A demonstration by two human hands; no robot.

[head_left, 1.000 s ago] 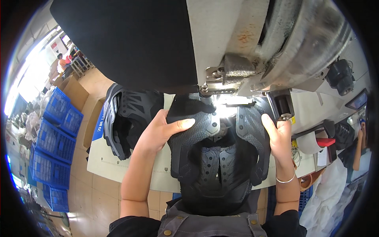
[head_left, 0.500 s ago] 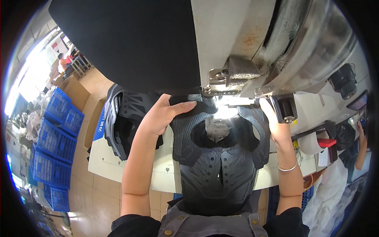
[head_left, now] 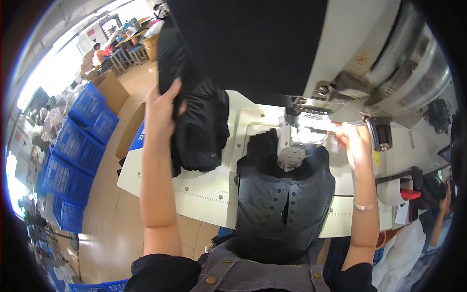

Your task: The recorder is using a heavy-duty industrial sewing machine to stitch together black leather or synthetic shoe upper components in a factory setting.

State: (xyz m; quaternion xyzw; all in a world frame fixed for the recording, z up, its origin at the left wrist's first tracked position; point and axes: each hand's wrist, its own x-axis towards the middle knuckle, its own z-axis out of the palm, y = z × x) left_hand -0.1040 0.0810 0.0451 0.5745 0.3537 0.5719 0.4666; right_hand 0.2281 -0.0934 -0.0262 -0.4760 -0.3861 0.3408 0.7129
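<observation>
My left hand is raised at the left, its fingers closed on the edge of a dark shoe upper. Below it, a pile of black shoe uppers lies on the pale machine table. Beside the lit needle area of the sewing machine, my right hand has its fingers drawn together; what they hold, if anything, is lost in the glare. Another black upper, with eyelet holes along a centre slit, lies in front of the grey machine post and hangs over the table edge toward my lap.
The machine head fills the top. Blue plastic crates stand along the left beside a cardboard box. At the right are a red object and white sheeting. Another person sits far off.
My left hand has moved left and up with an upper, away from the needle. My right hand is now visible with its fingers drawn together. The view has swung left.
</observation>
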